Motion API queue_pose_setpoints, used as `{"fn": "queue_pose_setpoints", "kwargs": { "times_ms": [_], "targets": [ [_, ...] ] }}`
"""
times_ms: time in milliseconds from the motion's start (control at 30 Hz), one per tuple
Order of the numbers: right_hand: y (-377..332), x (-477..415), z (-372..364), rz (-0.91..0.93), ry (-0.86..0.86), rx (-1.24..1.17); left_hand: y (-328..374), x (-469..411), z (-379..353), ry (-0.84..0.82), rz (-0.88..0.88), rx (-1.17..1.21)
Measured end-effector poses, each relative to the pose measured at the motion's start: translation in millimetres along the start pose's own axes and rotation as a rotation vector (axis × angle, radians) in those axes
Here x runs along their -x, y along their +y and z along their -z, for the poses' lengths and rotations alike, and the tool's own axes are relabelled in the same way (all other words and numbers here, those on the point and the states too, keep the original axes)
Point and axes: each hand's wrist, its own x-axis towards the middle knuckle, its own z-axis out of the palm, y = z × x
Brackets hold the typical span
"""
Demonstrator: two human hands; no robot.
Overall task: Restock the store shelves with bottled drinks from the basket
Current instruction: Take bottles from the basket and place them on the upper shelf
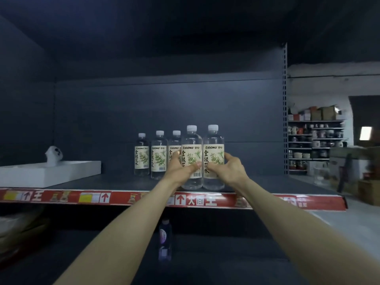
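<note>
Placing is judged underway: at the shelf (pixel 115 181) front the left bottle (pixel 191 140) is clamped by fingers of the left hand (pixel 181 168), the right bottle (pixel 213 139) by the right hand (pixel 229 170); release is called for next.

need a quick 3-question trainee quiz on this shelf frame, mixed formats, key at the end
1. True or false: the left hand and the right hand grip the same bottle.
2. How many white-capped clear bottles stand on the upper shelf?
3. What lies at that shelf's left end? A) a white tray B) a wire basket C) a cardboard box

Key
1. False: the left hand grips the front-left bottle, the right hand grips the front-right bottle.
2. Five.
3. A.
</note>
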Motion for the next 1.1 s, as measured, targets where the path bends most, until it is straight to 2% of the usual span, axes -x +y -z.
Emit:
{"fn": "queue_pose_setpoints", "kwargs": {
  "times_ms": [167, 267, 433, 733, 933, 1100],
  "targets": [
    [2.3, 8.4, 5.0, -0.119, -0.125, 0.227, -3.8, -2.4, -0.8, -0.009, 0.058, -0.086],
    [7.4, 18.0, 7.6, -0.083, -0.139, 0.386, -12.4, 1.7, 6.4, 0.022, 0.063, -0.237],
    [15.0, 14.8, 0.3, -0.061, -0.042, 0.473, -26.5, 6.0, 12.3, 0.109, 0.055, -0.36],
    [24.7, -21.4, -9.3, -0.107, -0.08, 0.619, -37.8, -25.1, -3.2, 0.161, 0.042, -0.482],
    [26.8, -43.1, -14.0, -0.149, -0.171, 0.675, -41.3, -52.8, -11.3, 0.099, 0.059, -0.594],
    [31.2, -48.6, -16.8, -0.187, -0.174, 0.771, -50.9, -67.0, -14.8, 0.042, 0.054, -0.637]
  ]
}}
